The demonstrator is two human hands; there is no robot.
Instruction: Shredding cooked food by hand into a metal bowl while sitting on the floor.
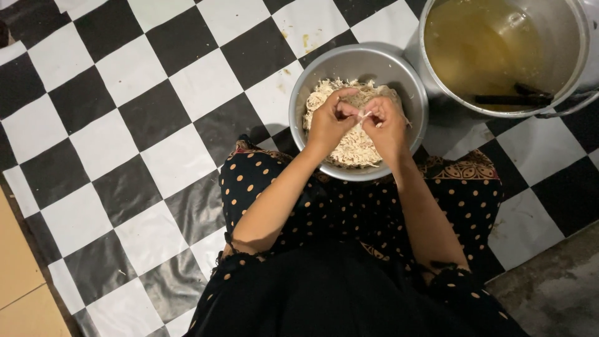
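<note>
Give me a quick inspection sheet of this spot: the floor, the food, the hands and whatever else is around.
Surface: black-and-white checkered mat on the floor, with a few yellowish stains near the bowl.
Job's things: metal bowl holding pale shredded food; a small piece is pinched between both hands.
Clutter: large metal pot of yellowish liquid at upper right, with a dark utensil lying in it.
Grippers: left hand and right hand meet over the bowl, fingertips together.
Cables: nothing seen.
Surroundings: tan tile at lower left, grey floor at lower right, dotted dark clothing.
</note>
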